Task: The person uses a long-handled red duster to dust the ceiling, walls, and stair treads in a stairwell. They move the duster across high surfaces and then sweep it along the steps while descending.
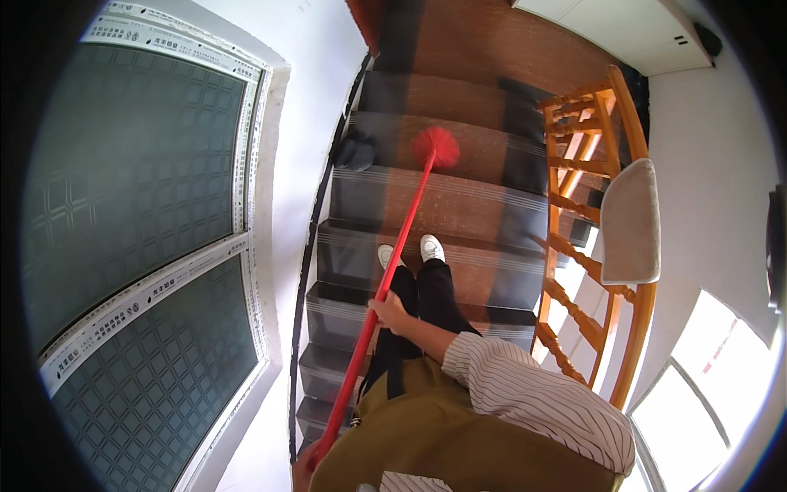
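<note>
A long red broom handle (353, 366) runs slantwise from the bottom of the view up to a round head of red bristles (436, 147). The bristles lie over a brown and black stair tread, somewhat blurred. My right hand (390, 312) grips the handle around its middle, above my legs. Near the lower end, my left hand (307, 464) is closed round the handle, partly hidden at the bottom of the view. White shoes (432, 248) stand on a step below the bristles.
Dark shoes (355, 152) sit at the left end of a step. A wooden banister (642, 307) with a pale cloth (633, 224) over its rail borders the stairs on the right. A window with patterned glass (141, 141) is in the left wall. A white cabinet (639, 31) stands at the top.
</note>
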Demonstrator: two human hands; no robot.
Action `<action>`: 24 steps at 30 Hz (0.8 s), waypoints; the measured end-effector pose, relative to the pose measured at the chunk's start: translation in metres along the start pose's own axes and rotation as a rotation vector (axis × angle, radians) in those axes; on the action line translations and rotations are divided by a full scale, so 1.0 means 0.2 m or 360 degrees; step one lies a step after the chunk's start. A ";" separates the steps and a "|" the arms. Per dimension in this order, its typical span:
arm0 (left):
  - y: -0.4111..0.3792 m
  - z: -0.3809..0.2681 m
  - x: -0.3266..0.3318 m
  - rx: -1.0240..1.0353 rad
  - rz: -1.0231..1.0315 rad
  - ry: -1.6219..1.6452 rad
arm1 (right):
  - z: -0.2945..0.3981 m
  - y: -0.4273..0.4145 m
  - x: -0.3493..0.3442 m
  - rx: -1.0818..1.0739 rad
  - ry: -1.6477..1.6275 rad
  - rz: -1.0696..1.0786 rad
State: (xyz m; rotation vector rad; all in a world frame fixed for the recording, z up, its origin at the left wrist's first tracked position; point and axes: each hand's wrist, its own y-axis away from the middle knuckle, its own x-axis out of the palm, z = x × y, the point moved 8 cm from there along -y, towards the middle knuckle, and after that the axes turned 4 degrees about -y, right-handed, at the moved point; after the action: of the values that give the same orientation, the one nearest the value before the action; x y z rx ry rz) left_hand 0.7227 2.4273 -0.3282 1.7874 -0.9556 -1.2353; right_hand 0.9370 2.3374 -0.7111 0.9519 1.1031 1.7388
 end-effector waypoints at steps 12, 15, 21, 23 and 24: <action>-0.54 -0.07 0.47 0.0193 -0.0077 0.0471 | 0.61 -0.15 0.08 -0.0269 -0.0357 0.0220; -0.48 -0.05 0.47 0.0128 -0.0177 0.0467 | 0.46 -0.10 0.20 -0.0196 -0.0246 0.0224; -1.14 -0.42 0.57 0.0008 -0.0033 0.1105 | 0.47 -0.35 0.43 -0.0073 -0.0186 0.0301; -1.43 -0.68 0.58 0.0261 -0.0024 0.1089 | 0.68 -0.58 0.45 -0.0233 -0.0236 0.0210; -1.52 -0.76 0.58 0.0365 0.0013 0.1087 | 0.81 -0.71 0.43 -0.0353 -0.0317 0.0122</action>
State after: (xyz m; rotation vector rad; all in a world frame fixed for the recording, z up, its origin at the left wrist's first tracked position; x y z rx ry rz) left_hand 0.9453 2.4841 -0.6042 2.1644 -0.7113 -0.4425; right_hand 1.0882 2.4998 -0.7782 1.0136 0.7380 1.7430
